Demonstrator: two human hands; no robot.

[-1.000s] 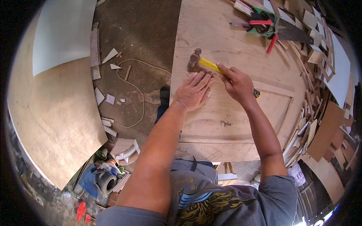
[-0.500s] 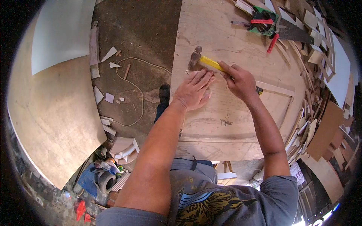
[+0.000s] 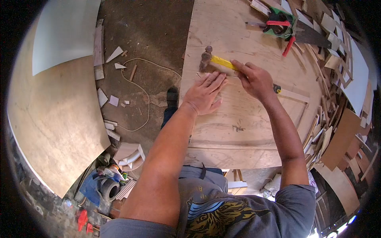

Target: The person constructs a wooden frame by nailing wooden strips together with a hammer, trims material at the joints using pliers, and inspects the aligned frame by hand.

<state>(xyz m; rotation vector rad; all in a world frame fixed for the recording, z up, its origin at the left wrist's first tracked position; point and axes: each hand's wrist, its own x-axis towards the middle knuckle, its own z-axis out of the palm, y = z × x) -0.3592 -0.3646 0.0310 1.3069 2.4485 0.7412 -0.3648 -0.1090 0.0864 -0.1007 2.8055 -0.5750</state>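
Note:
My right hand [image 3: 256, 80] is wrapped round the yellow handle of a hammer [image 3: 223, 62]. The hammer's dark metal head is just above the plywood panel [image 3: 246, 139], beyond my left fingertips; whether it touches wood is hard to tell. My left hand [image 3: 204, 93] lies flat with fingers stretched out, over the far left corner of a frame of thin wooden strips [image 3: 294, 95] on the panel. My palm and fingers hide most of that corner. A black and yellow tape measure [image 3: 277, 88] lies beside my right wrist, partly covered.
A handsaw [image 3: 311, 35] and a green tool with red handles [image 3: 279, 23] lie at the panel's far right. Offcuts [image 3: 337, 59] pile along the right side. A thin cord [image 3: 149, 99] loops over the floor at left, near a large plywood sheet [image 3: 59, 127].
My right hand has shifted slightly to the right with the hammer, and more of the tape measure shows. My left hand stays nearly in place.

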